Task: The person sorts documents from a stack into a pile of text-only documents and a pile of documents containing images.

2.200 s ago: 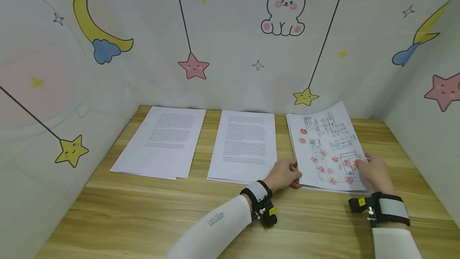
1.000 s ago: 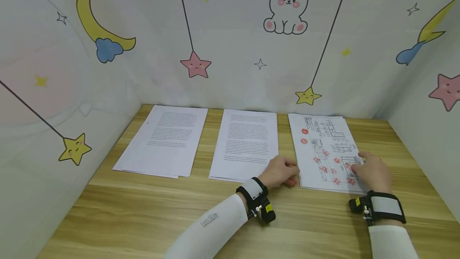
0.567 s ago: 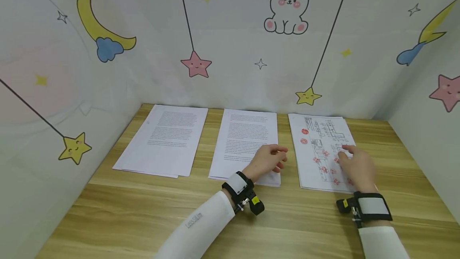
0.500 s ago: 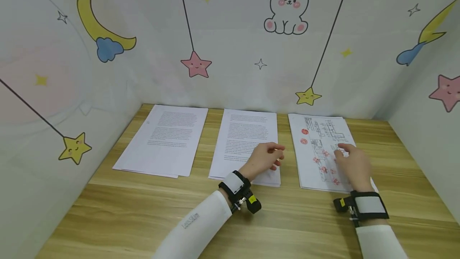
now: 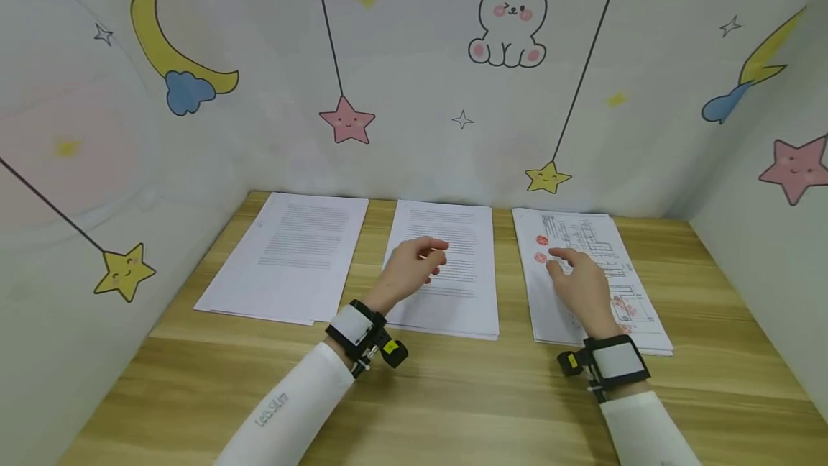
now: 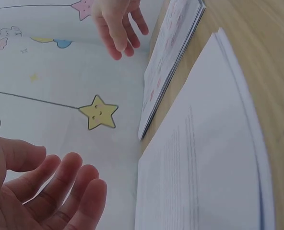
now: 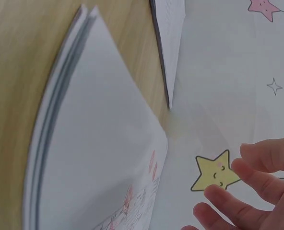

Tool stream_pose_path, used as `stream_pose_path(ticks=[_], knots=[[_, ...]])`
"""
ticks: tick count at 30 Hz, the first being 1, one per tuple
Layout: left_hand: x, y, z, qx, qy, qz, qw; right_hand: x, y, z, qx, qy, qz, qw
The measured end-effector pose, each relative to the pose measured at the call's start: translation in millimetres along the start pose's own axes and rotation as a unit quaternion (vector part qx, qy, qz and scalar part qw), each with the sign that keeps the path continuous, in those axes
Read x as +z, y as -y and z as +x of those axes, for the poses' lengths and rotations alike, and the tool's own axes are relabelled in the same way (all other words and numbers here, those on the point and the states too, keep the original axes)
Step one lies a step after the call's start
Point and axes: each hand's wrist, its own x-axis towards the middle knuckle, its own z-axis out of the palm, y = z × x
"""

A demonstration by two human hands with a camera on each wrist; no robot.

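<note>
My left hand hovers over the middle stack of printed text sheets, fingers loosely bent and holding nothing. My right hand is above the right stack of paper, whose top sheet carries line drawings and red round marks. Its thumb and fingers are apart with nothing between them. In the left wrist view, a gap shows between the left hand and the middle stack. The right wrist view has the right hand raised off the right stack.
A third stack of text sheets lies at the left of the wooden table, a lower sheet peeking out at its front edge. A white curtain wall printed with stars, a moon and a rabbit closes off the back and sides.
The right hand has let go of the lifted drawing sheet, which now lies flat on its stack. Both hands have moved left and up, the left one away from the right stack's edge.
</note>
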Motion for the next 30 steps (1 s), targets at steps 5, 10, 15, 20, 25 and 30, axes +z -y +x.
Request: stream_pose_path(ticks=[5,10,15,20,25,30], knots=[[-32.8,4.5,-6.3,-0.013,-0.026,0.011,0.9995,11.9,17.6,2.3,-0.017,0.0,0.011,1.0],[-60.5,18.2,-11.9,-0.031,-0.051,0.042,0.9973,25.2,42.8,2.3,-0.043,0.02,0.032,0.998],[-81.6,33.6,-19.0,-0.042,-0.077,0.085,0.9925,47.3,76.7,0.0,-0.067,0.044,0.049,0.996],[-96.3,47.0,-23.5,-0.043,-0.096,0.129,0.9861,68.2,110.5,-4.1,-0.102,0.063,0.034,0.992],[-111.0,60.3,-28.6,-0.049,-0.123,0.175,0.9757,85.0,136.0,-7.3,-0.126,0.08,0.038,0.988],[-127.3,74.5,-33.9,-0.061,-0.138,0.203,0.9675,98.8,151.9,-7.5,-0.133,0.088,0.044,0.986]])
